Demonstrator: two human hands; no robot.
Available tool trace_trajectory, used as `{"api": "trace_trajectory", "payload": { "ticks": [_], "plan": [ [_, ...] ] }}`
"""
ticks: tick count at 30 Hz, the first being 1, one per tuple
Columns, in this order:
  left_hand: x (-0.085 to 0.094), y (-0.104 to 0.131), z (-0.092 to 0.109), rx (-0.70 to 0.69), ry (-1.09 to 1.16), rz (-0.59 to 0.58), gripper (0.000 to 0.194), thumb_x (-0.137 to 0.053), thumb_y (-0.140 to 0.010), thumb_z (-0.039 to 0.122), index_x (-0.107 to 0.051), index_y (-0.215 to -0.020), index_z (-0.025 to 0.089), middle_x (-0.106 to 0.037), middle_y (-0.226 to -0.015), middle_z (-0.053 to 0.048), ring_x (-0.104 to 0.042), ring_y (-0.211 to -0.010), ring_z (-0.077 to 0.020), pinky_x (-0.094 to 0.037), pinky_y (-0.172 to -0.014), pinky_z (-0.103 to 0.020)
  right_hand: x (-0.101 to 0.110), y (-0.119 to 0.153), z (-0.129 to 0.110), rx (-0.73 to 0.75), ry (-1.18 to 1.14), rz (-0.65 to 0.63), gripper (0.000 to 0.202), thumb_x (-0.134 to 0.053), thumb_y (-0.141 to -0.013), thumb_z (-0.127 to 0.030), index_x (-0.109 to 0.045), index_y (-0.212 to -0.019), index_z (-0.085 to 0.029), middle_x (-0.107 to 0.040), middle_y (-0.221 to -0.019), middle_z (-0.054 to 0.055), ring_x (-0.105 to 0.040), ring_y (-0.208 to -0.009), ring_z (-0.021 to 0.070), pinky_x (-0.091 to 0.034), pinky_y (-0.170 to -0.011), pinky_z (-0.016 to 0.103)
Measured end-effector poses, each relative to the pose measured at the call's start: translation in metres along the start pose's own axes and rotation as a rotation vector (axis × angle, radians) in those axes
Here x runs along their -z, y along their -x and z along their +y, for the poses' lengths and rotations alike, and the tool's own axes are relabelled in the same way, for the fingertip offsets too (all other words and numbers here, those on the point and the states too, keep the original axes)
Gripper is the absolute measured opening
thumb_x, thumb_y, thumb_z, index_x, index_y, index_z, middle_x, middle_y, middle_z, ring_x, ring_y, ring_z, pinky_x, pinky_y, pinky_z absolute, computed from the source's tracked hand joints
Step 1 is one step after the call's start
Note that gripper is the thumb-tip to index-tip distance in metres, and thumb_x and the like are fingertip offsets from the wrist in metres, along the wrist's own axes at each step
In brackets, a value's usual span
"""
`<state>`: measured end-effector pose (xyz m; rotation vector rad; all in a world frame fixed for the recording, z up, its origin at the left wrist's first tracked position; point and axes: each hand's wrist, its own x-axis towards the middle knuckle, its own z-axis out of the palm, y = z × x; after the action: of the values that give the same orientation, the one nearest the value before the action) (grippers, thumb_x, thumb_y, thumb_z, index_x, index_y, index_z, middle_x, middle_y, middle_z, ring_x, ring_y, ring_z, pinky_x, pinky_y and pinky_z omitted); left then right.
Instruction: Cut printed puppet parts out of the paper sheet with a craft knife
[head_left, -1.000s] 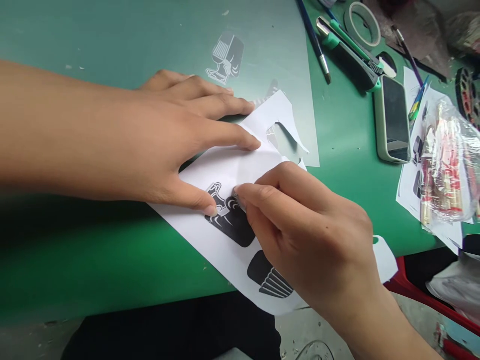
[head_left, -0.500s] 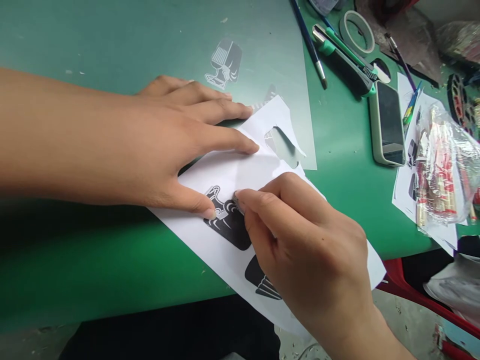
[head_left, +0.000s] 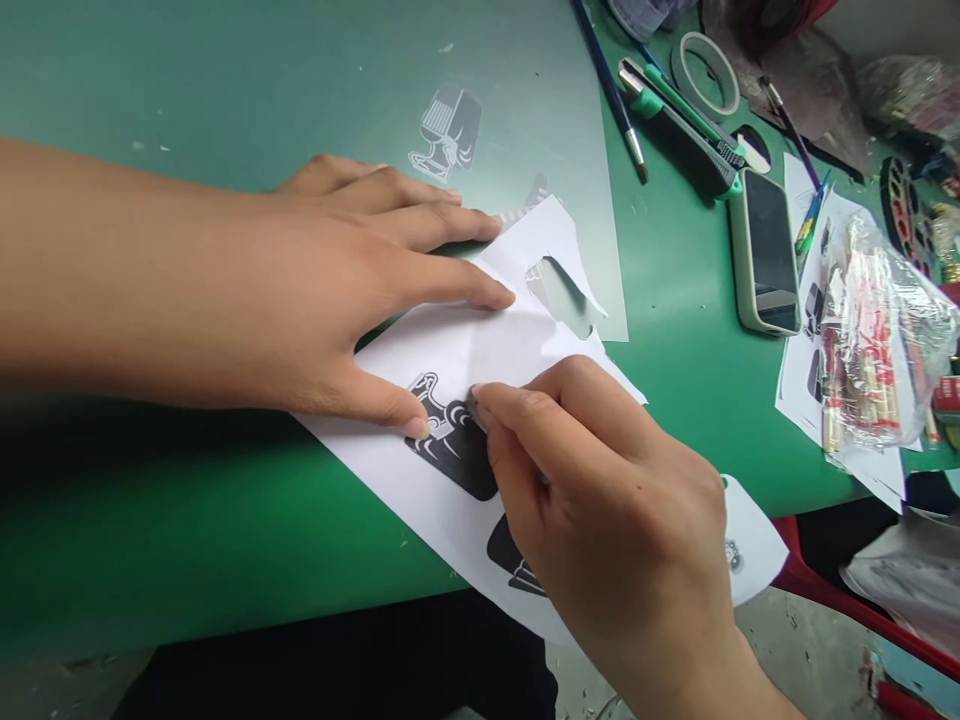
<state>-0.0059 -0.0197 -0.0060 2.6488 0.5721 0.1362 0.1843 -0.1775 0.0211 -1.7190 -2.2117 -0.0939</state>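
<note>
A white paper sheet (head_left: pixel 390 485) with black printed figures lies at an angle across the table's near edge, with a cut-out hole in its upper part. My left hand (head_left: pixel 375 270) is spread flat, pressing the sheet down; its thumb touches a black printed figure (head_left: pixel 457 458). Pinched in my right hand (head_left: pixel 607 490) is a small grey blade-like piece (head_left: pixel 474 398), mostly hidden by the fingers. Its tip meets the paper at that figure's upper edge. A second black figure (head_left: pixel 508 548) is partly covered by my right hand.
Beneath the hands is a green table (head_left: pixel 225 520) with a translucent sheet (head_left: pixel 517 90) bearing a figure. To the right lie a paintbrush (head_left: pixel 611 90), a box cutter (head_left: pixel 686 135), a tape roll (head_left: pixel 705 75), a phone (head_left: pixel 769 250) and a plastic-wrapped bundle (head_left: pixel 874 340).
The view has shifted slightly, so the items at the right sit a little further left. More of the paper's right corner shows beside my right hand. My left hand stays on the sheet.
</note>
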Motion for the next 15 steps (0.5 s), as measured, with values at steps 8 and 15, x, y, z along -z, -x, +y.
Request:
{"api": "trace_trajectory", "payload": {
  "ticks": [8, 15],
  "plan": [
    [-0.0001, -0.0002, 0.0011, 0.024, 0.019, -0.016, 0.080, -0.051, -0.075, 0.081, -0.046, -0.148, 0.047, -0.020, -0.168, 0.015, -0.020, -0.153, -0.0386, -0.002, -0.126, -0.054, -0.0007, 0.0019, -0.0023, -0.025, 0.005, 0.012, 0.023, -0.053, -0.085, -0.004, -0.071, -0.089, -0.018, -0.065, -0.077, 0.002, -0.053, -0.064, 0.0149, -0.036, -0.053, 0.030],
    [-0.0003, 0.0007, -0.0005, -0.003, 0.016, 0.001, 0.077, -0.050, -0.077, 0.081, -0.042, -0.148, 0.052, -0.020, -0.168, 0.015, -0.021, -0.153, -0.0376, -0.003, -0.125, -0.055, 0.0000, 0.0019, -0.0039, -0.035, -0.006, 0.017, 0.024, -0.053, -0.084, -0.003, -0.071, -0.087, -0.018, -0.062, -0.074, 0.001, -0.048, -0.061, 0.0145, -0.034, -0.052, 0.029]
  ]
}}
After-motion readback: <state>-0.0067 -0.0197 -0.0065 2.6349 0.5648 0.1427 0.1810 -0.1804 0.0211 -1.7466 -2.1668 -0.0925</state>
